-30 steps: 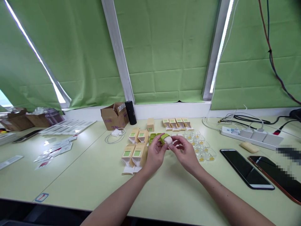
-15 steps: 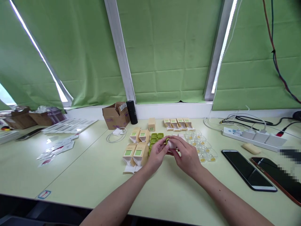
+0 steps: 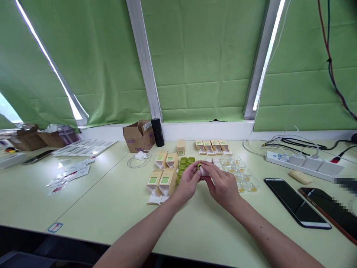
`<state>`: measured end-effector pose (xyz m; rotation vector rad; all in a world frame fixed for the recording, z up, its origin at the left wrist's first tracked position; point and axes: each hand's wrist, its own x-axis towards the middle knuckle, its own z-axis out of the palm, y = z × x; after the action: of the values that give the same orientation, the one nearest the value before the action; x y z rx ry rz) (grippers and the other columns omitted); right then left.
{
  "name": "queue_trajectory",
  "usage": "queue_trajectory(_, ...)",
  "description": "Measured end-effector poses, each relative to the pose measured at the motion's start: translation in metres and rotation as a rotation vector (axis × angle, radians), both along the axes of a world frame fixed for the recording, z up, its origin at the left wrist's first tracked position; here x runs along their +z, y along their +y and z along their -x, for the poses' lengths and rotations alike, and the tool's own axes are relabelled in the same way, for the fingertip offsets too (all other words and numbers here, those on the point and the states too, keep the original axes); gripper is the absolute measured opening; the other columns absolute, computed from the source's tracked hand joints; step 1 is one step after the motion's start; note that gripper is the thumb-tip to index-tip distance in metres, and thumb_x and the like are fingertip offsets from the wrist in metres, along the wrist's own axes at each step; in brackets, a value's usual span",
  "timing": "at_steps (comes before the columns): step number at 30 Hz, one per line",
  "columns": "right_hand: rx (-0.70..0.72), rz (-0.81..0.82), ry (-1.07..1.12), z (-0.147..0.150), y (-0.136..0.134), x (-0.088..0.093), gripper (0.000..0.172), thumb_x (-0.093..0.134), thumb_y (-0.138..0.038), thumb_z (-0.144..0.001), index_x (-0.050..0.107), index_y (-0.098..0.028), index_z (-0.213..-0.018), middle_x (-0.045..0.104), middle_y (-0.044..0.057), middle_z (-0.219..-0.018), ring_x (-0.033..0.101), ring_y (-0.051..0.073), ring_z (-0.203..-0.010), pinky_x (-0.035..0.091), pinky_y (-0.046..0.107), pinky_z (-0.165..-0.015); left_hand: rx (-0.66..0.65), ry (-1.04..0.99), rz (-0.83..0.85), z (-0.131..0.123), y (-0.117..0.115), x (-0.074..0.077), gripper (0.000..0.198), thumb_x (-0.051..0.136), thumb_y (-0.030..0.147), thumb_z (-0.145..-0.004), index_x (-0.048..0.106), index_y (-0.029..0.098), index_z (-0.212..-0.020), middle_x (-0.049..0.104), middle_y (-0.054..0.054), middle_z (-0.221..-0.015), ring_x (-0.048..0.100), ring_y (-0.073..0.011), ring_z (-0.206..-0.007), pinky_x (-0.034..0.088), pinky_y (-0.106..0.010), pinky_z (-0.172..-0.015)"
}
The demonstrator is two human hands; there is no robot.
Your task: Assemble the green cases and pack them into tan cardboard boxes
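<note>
Head view, near to far: how many?
– Two phones (image 3: pixel 296 203) right, four boxes (image 3: pixel 165 180) left; behind, one box (image 3: pixel 180 147), then four more boxes (image 3: pixel 215 147). Green cups (image 3: pixel 183 160), partly hidden: I can't count them.
– Surface, room?
– Pale table (image 3: pixel 117 201), green blinds (image 3: pixel 200 67) beyond.
– The grip?
– Left hand (image 3: pixel 187 183) and right hand (image 3: pixel 223 186) curl nearly closed, pinching a green piece (image 3: pixel 199 166) and white piece (image 3: pixel 205 172) between them.

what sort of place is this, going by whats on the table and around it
Probably a workroom or office, though nothing in view settles which: groups of small cartons are set out on a long pale table, and green blinds hang behind it.
</note>
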<state>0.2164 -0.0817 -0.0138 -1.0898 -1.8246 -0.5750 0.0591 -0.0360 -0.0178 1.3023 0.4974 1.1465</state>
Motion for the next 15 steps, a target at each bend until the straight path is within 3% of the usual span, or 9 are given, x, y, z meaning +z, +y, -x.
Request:
queue_trajectory(8, -0.003, -0.022, -0.017, 0.0001, 0.0022, -0.0023, 0.044, 0.047, -0.008, -0.102, 0.06, -0.02, -0.142, 0.075, 0.014, -0.137, 0.082, 0.024, -0.1, 0.064, 0.03, -0.069, 0.091, 0.015, -0.045, -0.0055, -0.0037, 0.0012, 0.053, 0.074, 0.05, -0.094, 0.066, 0.017, -0.135, 0.075, -0.014, -0.119, 0.069, -0.0289, -0.121, 0.057, -0.046, -0.11)
queue_trajectory(15, -0.012, -0.07, -0.06, 0.0015, 0.0031, -0.0021, 0.046, 0.047, -0.005, -0.102, 0.057, -0.016, -0.146, 0.075, 0.015, -0.137, 0.082, 0.024, -0.096, 0.065, 0.031, -0.069, 0.13, -0.004, -0.111, -0.0092, -0.0048, -0.001, 0.054, 0.072, 0.053, -0.094, 0.065, 0.018, -0.135, 0.071, -0.017, -0.137, 0.067, -0.0302, -0.129, 0.054, -0.048, -0.114)
